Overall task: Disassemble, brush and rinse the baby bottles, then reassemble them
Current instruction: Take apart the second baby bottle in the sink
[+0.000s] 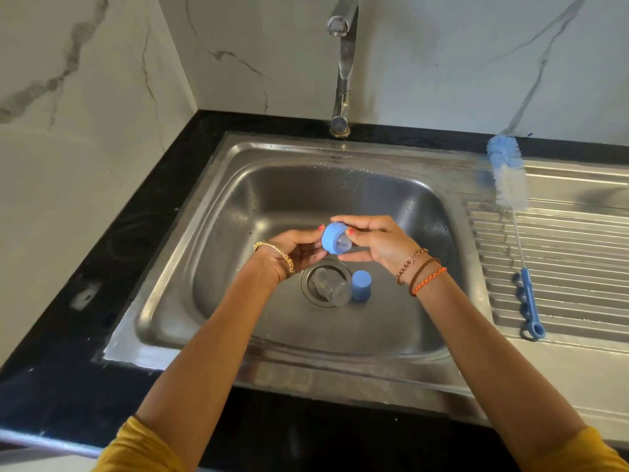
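Two forearms in mustard-yellow sleeves [143, 447] reach forward from the near edge of a steel sink [177, 253]. Both hands meet above the middle of the basin, holding one small piece between them. The left hand [289, 253], with gold bangles at the wrist, curls its fingers around the side of a blue screw collar [332, 235]. The right hand [377, 243], wearing a chain bracelet and orange and brown thread bands, pinches the same collar from the other side with thumb and fingertips. A clear teat [342, 245] sits in the collar's opening, facing the person.

Below the hands, on the basin floor, a clear bottle body [332, 287] lies on its side over the round drain [308, 277]. A blue cap [361, 284] stands just beside it, on its right.

To the right of the basin, on the ribbed draining board [561, 267], lies a long bottle brush [509, 178], its blue and white bristle head toward the back edge and its blue handle pointing toward the near edge. A steel tap [343, 69] rises from the back edge of the sink, no water running. Black countertop [68, 335] frames the sink, and white veined marble walls [85, 97] meet in the back left corner.
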A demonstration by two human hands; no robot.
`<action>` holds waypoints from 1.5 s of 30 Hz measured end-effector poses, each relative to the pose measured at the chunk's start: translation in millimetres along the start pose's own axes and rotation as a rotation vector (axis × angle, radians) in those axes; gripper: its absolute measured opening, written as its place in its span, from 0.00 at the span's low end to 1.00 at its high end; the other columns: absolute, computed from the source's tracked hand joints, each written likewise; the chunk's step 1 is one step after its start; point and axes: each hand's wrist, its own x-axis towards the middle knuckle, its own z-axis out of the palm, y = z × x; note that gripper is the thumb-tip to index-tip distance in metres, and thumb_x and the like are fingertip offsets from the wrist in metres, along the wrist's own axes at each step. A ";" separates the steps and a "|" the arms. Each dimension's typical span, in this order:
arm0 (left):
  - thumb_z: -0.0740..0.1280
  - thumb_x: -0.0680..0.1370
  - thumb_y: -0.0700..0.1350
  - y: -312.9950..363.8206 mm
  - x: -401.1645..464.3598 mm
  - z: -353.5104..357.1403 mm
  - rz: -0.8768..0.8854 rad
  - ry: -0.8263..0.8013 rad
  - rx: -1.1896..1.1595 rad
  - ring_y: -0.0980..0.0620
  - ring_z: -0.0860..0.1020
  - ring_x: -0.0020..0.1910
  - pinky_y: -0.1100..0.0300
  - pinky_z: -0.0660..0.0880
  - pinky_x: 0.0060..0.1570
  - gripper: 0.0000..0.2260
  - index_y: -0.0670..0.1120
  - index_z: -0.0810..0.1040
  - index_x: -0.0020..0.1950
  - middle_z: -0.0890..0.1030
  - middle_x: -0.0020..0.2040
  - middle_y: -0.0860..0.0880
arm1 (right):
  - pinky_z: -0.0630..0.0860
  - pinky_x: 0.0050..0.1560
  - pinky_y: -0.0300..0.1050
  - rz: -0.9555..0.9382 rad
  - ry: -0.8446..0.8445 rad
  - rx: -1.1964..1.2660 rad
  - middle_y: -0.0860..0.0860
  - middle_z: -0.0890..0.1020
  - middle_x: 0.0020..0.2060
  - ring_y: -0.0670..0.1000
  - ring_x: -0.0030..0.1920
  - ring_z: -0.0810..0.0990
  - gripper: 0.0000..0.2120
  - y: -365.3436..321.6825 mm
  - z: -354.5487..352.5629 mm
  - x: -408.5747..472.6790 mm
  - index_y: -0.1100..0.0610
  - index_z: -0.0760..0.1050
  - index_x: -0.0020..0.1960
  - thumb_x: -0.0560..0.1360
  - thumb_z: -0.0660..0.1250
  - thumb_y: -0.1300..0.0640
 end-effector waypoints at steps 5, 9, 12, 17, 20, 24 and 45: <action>0.63 0.77 0.37 -8.6 2.6 1.7 0.001 0.014 -0.044 0.56 0.79 0.24 0.68 0.77 0.27 0.07 0.39 0.76 0.39 0.80 0.26 0.48 | 0.81 0.38 0.40 -0.023 0.033 -0.036 0.56 0.77 0.55 0.50 0.46 0.81 0.14 1.0 1.0 -1.8 0.57 0.75 0.59 0.78 0.59 0.68; 0.59 0.78 0.32 -7.0 1.0 3.0 -0.020 -0.038 0.004 0.56 0.79 0.24 0.70 0.75 0.27 0.09 0.40 0.76 0.41 0.80 0.25 0.48 | 0.81 0.39 0.40 0.004 0.008 0.033 0.55 0.78 0.52 0.50 0.46 0.82 0.14 -0.9 0.5 -3.3 0.59 0.75 0.61 0.79 0.58 0.66; 0.59 0.77 0.31 -5.3 0.0 7.2 -0.028 -0.060 0.047 0.56 0.78 0.23 0.70 0.74 0.26 0.10 0.40 0.75 0.40 0.79 0.25 0.48 | 0.81 0.40 0.40 0.034 -0.005 0.044 0.55 0.79 0.52 0.51 0.46 0.82 0.11 -4.0 -2.8 -3.6 0.59 0.76 0.59 0.79 0.59 0.62; 0.58 0.76 0.30 -4.0 1.5 14.9 0.014 -0.060 0.001 0.54 0.79 0.24 0.67 0.76 0.27 0.09 0.39 0.75 0.40 0.80 0.26 0.47 | 0.79 0.48 0.39 -0.091 -0.002 -0.209 0.54 0.81 0.50 0.49 0.48 0.82 0.20 3.2 -5.6 -2.8 0.60 0.74 0.62 0.71 0.70 0.64; 0.59 0.75 0.29 -6.0 4.5 16.4 0.076 0.021 -0.077 0.55 0.77 0.22 0.66 0.76 0.25 0.11 0.43 0.73 0.40 0.78 0.24 0.48 | 0.80 0.48 0.43 -0.201 0.113 -0.282 0.54 0.81 0.48 0.51 0.46 0.82 0.20 9.0 -1.1 -1.3 0.57 0.77 0.56 0.66 0.74 0.68; 0.61 0.72 0.25 -12.1 11.7 13.4 0.189 0.211 -0.139 0.54 0.75 0.18 0.66 0.75 0.22 0.16 0.46 0.68 0.38 0.75 0.21 0.47 | 0.79 0.46 0.37 -0.302 0.218 -0.448 0.48 0.82 0.44 0.45 0.43 0.81 0.17 10.9 -3.7 1.8 0.56 0.80 0.53 0.65 0.75 0.65; 0.63 0.75 0.44 -46.7 84.4 -82.0 -0.152 0.442 1.460 0.40 0.76 0.57 0.53 0.73 0.54 0.16 0.38 0.74 0.60 0.77 0.59 0.39 | 0.75 0.48 0.45 0.134 -0.233 -1.372 0.55 0.80 0.47 0.57 0.50 0.79 0.10 94.3 27.9 64.4 0.58 0.79 0.47 0.69 0.67 0.54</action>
